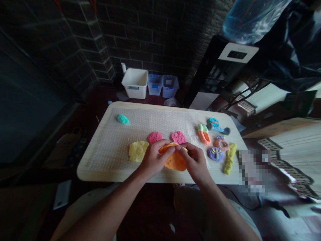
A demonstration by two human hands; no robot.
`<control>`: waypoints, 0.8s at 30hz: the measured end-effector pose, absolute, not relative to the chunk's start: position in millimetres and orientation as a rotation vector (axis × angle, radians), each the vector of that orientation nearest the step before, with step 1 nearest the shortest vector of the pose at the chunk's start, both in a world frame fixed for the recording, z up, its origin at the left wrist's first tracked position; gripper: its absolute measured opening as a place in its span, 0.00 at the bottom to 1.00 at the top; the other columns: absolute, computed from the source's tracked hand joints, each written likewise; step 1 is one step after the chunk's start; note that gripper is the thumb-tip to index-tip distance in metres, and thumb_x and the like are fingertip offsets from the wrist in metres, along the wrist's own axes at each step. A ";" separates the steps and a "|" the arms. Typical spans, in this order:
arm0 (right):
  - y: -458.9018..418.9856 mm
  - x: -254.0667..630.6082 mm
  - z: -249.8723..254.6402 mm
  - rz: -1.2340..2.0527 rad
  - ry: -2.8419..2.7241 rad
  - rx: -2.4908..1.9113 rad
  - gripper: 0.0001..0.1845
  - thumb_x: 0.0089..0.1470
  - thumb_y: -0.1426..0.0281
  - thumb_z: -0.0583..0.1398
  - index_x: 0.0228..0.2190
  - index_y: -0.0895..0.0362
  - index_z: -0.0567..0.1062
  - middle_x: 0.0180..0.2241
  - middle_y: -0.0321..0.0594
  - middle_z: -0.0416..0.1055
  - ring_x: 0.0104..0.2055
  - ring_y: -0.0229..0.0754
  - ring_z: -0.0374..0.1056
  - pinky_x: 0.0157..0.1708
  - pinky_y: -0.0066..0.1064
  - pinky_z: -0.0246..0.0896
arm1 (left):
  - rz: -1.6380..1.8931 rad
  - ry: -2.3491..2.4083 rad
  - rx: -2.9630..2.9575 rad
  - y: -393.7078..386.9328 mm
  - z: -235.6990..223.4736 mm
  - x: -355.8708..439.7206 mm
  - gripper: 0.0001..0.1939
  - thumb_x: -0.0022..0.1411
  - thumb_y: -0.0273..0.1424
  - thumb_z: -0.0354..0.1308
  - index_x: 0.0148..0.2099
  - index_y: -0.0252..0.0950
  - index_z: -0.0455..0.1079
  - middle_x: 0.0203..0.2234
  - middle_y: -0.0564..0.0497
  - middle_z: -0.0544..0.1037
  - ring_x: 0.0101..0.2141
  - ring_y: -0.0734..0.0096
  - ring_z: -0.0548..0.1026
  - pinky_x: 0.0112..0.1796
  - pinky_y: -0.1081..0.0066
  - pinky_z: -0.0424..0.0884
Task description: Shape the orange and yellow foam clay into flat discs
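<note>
Both hands pinch a flattened sheet of orange modelling clay (pixel 176 161) above the near edge of the table. My left hand (pixel 155 156) grips its left side, thumb on top. My right hand (pixel 194 156) is closed on the right side, and the two thumbs nearly meet at its upper edge. A flat yellow clay piece (pixel 137 150) lies just left of my left hand. Beyond the hands are two pink clay rounds, one on the left (pixel 154 137) and one on the right (pixel 179 137). Part of the orange sheet is hidden by the fingers.
Bubble wrap (pixel 105 140) covers much of the pale table (pixel 140 106). A teal clay lump (pixel 122 118) sits far left. At right lie several shaped clay pieces, among them a purple disc (pixel 215 154) and a yellow strip (pixel 230 159). Bins (pixel 135 83) and a water dispenser (pixel 210 73) stand behind.
</note>
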State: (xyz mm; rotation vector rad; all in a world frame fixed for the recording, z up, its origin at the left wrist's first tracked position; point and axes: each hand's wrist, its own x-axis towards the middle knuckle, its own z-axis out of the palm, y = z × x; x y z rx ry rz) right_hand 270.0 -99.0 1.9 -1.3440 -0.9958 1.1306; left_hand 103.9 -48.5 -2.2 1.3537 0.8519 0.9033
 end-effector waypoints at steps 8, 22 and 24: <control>-101.0 270.9 1.7 1.131 -1.032 -1.380 0.23 0.55 0.47 0.71 0.31 0.56 0.83 0.26 0.39 0.77 0.27 0.41 0.69 0.26 0.30 0.63 | 0.926 0.839 1.394 -47.2 -0.1 103.8 0.13 0.70 0.40 0.63 0.43 0.37 0.84 0.34 0.47 0.83 0.36 0.62 0.78 0.38 0.68 0.70; -99.8 269.6 0.2 1.182 -1.038 -1.363 0.23 0.56 0.48 0.71 0.30 0.56 0.82 0.26 0.38 0.74 0.28 0.39 0.66 0.26 0.28 0.60 | 0.889 0.850 1.427 -45.3 -0.6 101.9 0.12 0.70 0.37 0.62 0.44 0.37 0.85 0.35 0.46 0.84 0.38 0.61 0.79 0.41 0.66 0.72; -99.4 270.2 -0.2 1.147 -1.046 -1.380 0.23 0.56 0.49 0.71 0.29 0.57 0.82 0.25 0.38 0.73 0.27 0.39 0.65 0.26 0.28 0.59 | 0.884 0.837 1.413 -44.7 -0.6 101.8 0.12 0.71 0.37 0.62 0.45 0.37 0.84 0.36 0.46 0.85 0.39 0.61 0.80 0.42 0.66 0.72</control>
